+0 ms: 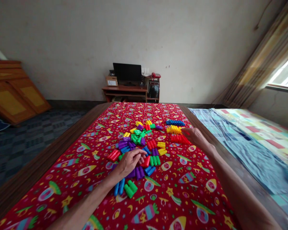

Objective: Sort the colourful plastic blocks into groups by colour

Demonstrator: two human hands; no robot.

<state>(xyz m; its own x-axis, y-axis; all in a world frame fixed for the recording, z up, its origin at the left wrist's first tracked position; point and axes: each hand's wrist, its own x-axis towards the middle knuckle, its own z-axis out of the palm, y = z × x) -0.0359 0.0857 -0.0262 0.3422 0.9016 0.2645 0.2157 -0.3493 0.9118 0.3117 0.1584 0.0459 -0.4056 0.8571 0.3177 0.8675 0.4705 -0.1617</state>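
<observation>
A loose pile of plastic blocks (136, 142) in red, green, purple, yellow and blue lies on a red rocket-print cloth (182, 195). My left hand (131, 161) rests on the near side of the pile, fingers curled over a red block (146, 162). To the right, three sorted rows stand one behind another: a blue row (174, 122), a yellow row (174, 129) and a red row (179, 139). My right hand (194, 135) touches the right end of the red row with its fingers bent.
The cloth covers a wooden table (45, 159). A bed with a patchwork sheet (249, 140) runs along the right. A desk with a monitor (127, 74) stands at the far wall. A wooden cabinet (14, 92) is at the left.
</observation>
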